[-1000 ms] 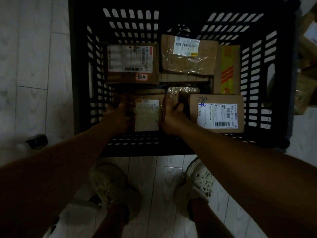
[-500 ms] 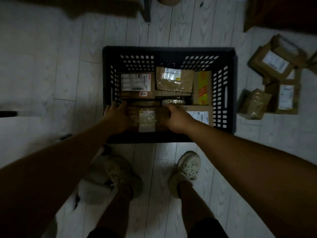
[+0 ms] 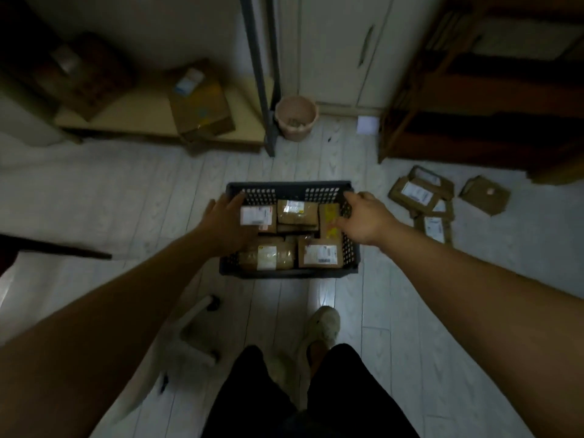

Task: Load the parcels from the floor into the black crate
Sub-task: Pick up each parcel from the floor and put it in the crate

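Both hands have come off the small brown cardboard parcel with the white label (image 3: 267,256), which a second ago they were pressing into the near left corner of the black slotted plastic crate (image 3: 289,273). That parcel now sits in the crate at frame centre, beside the labelled brown box (image 3: 319,256) on its right. The view has also pulled back and up, so the person looks to have straightened.

Left hand (image 3: 229,221) hovers over the crate's left side, fingers spread, empty. Right hand (image 3: 363,218) is over the crate's right wall, fingers loosely curled, gripping nothing as far as visible.

The crate holds about five or six parcels packed side by side. A cluster of flat brown cardboard parcels (image 3: 422,197) lies on the pale plank floor (image 3: 126,200) at right of frame, well apart from the crate, plus one more brown piece (image 3: 485,194) further right.

Judgement: one placement done, task unfinished; the next reach likely goes right toward the floor cluster.
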Demonstrator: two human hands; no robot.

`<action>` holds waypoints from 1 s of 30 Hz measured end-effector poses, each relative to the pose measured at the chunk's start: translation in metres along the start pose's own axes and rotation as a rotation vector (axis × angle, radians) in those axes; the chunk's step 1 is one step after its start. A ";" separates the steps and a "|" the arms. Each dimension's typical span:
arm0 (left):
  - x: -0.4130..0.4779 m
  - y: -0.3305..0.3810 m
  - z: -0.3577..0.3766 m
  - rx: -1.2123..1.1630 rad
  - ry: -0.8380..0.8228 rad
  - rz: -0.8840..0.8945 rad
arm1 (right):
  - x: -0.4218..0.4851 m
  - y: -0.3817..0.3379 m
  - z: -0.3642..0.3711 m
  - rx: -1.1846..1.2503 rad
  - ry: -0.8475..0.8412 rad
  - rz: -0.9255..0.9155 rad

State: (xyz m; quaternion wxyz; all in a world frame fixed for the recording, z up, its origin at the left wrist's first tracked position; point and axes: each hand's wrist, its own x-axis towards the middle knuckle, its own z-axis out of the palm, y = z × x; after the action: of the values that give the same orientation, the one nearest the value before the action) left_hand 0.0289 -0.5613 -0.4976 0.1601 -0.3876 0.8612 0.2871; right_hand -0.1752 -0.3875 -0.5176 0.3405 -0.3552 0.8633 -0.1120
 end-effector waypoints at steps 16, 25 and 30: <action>-0.120 0.248 -0.061 0.057 0.085 0.446 | -0.282 0.121 -0.153 0.022 0.486 0.431; -0.178 0.441 -0.017 0.128 0.187 0.596 | -0.389 0.246 -0.239 0.004 0.595 0.402; -0.186 0.520 0.022 0.158 0.143 0.613 | -0.413 0.304 -0.275 -0.017 0.602 0.337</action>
State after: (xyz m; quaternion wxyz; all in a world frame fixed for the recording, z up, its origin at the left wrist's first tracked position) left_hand -0.2441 -0.1631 -0.2295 0.0351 -0.1157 0.9665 0.2263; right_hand -0.3087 0.1038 -0.2360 0.0814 -0.1617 0.9725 -0.1467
